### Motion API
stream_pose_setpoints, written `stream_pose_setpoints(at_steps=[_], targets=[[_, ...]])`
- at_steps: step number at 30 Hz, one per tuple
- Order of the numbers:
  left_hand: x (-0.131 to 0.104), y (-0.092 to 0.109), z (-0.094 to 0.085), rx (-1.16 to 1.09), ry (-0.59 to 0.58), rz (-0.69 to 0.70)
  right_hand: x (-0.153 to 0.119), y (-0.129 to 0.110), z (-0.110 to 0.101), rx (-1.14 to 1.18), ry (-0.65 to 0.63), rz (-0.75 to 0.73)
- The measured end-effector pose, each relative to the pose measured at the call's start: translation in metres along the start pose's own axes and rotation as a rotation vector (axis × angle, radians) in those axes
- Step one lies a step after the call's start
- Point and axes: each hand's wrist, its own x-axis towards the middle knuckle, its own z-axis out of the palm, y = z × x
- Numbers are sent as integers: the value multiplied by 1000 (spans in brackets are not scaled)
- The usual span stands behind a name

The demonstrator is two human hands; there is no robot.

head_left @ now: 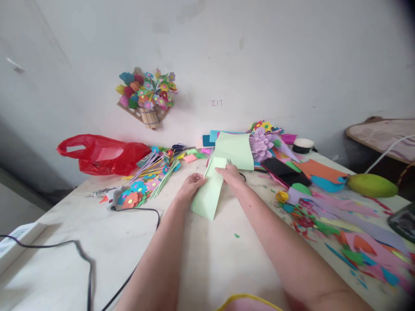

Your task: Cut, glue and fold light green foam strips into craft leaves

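Note:
A pale green craft sheet (209,194), folded into a long strip, is held a little above the table. My left hand (191,186) pinches its left edge, thumb on top. My right hand (231,173) is closed on the upper right part of the sheet, thumb pressing its face. Beside that hand shows a dark loop (242,176), perhaps a scissors handle; the rest is hidden. Just behind lies a larger pale green sheet (235,151), next to a lilac flower (261,144).
A glue gun (113,198) with a black cord, paper flowers (134,196) and a red plastic bag (106,155) lie left. To the right are a phone (285,172), a yellow-green oval object (372,185) and many coloured scraps (363,250). A flower basket (149,116) hangs on the wall.

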Motion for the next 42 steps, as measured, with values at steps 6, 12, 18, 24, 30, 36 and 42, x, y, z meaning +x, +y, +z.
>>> stream_pose_setpoints(at_steps=[6,12,18,24,30,36,42], targets=[[6,0,1,477,145,47,4,7,3,100,138,-16],[12,-2,0,729,112,111,4,9,5,161,213,-36],[12,-2,4,981,141,219,3,7,5,197,229,-18],[12,-1,8,1133,148,264,2,7,4,254,234,-23],[13,0,6,1180,150,218,-1,5,3,239,248,16],[15,0,-1,1275,199,155,5,11,6,250,259,31],[11,2,-1,1360,362,110,3,12,8,265,75,21]])
